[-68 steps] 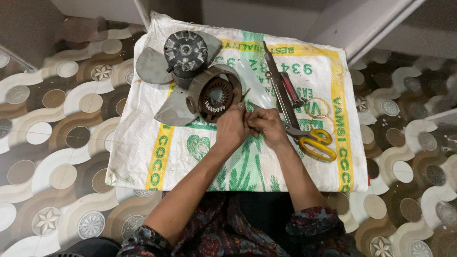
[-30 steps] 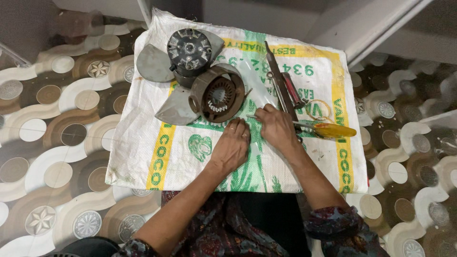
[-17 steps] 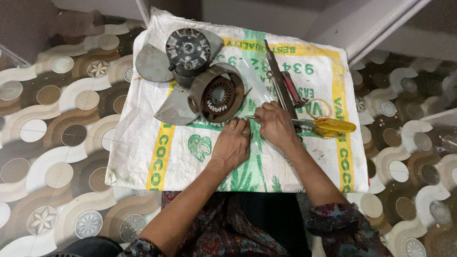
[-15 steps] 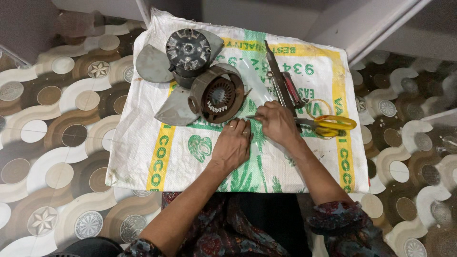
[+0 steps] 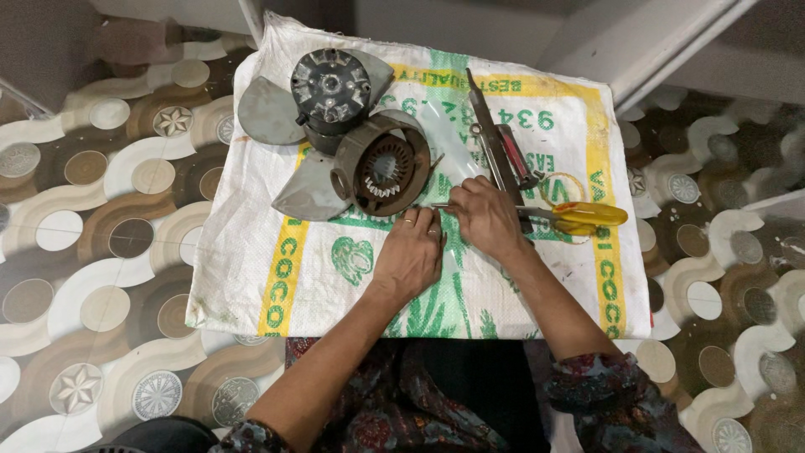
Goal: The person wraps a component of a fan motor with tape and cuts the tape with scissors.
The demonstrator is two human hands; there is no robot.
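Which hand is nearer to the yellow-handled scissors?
Right. The right hand lies over the blades of the scissors; the left hand rests flat on the sack, farther away.

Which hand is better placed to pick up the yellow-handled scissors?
Right. The right hand lies right beside the scissors; the left hand rests flat on the sack, farther away.

One package is visible: a flat white woven plastic sack [image 5: 520, 277] spread on the patterned floor. It is rectangular, with yellow stripes near both side edges and green printed letters and plant drawings in the middle.
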